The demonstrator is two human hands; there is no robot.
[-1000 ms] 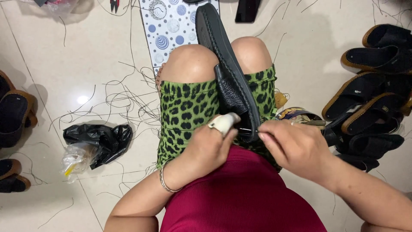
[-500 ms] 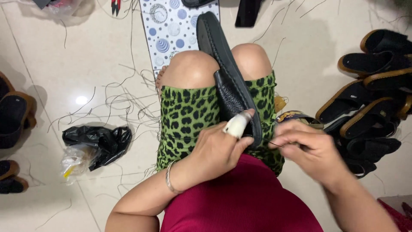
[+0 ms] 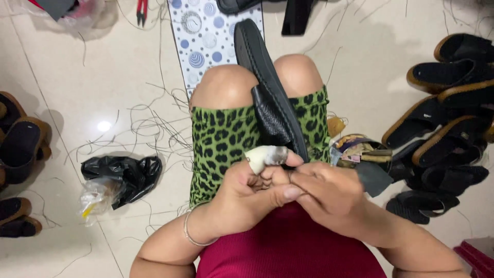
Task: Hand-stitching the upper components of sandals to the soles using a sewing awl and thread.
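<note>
A black sandal point(image 3: 270, 98) lies lengthwise between my knees, sole edge up, on my green leopard-print shorts point(image 3: 218, 141). My left hand point(image 3: 252, 193) grips its near end; the forefinger wears a white taped guard point(image 3: 265, 156). My right hand point(image 3: 329, 195) is pressed against the left, fingers pinched together at the sandal's near end. What the pinch holds is too small to see.
Several black sandals with tan soles point(image 3: 442, 118) are piled at the right, more point(image 3: 20, 149) at the left. A black plastic bag point(image 3: 123, 175), loose thread scraps point(image 3: 149, 128), a dotted mat point(image 3: 206, 36) and red-handled pliers point(image 3: 141, 10) lie on the tiled floor.
My hands have drawn together: the right hand moved left against the left hand. The sandal has stayed between my knees.
</note>
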